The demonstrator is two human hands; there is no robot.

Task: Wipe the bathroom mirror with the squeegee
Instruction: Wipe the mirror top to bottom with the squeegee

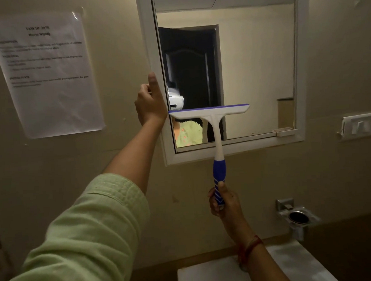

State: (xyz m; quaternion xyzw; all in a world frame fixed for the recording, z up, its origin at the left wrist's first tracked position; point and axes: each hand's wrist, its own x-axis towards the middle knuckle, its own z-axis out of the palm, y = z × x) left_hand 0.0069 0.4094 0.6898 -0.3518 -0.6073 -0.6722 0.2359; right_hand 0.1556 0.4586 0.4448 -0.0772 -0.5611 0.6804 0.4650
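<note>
The white-framed mirror point(255, 61) hangs on the beige wall ahead of me. My right hand point(223, 199) is shut on the blue grip of the squeegee point(216, 125), held upright. Its white head with the blue blade lies level across the lower left of the glass. My left hand point(149, 101) grips the left edge of the mirror frame, thumb pointing up along the front. The glass reflects a dark doorway and part of a person in a light green top.
A printed sheet point(45, 72) is taped to the wall left of the mirror. A switch plate point(362, 125) sits at the right. A metal holder point(297, 217) is fixed below right, above a white ledge point(294, 261).
</note>
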